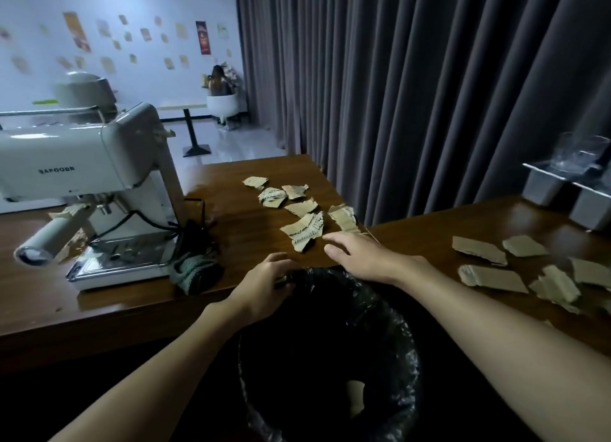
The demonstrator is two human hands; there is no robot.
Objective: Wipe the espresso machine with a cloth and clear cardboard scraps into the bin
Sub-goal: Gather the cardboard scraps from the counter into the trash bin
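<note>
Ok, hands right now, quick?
Left hand: gripping the bin rim.
Right hand: open, holding nothing, by the cardboard scraps.

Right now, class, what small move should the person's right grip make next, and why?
Probably sweep the nearest torn brown cardboard scraps back over the edge of the dark wooden table into the black-lined round bin. The right grip lies open beside that pile, and the left grip holds the bin's rim at the table edge.

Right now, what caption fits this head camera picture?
Left hand holds the bin rim; right hand lies open beside cardboard scraps on the table.
</note>
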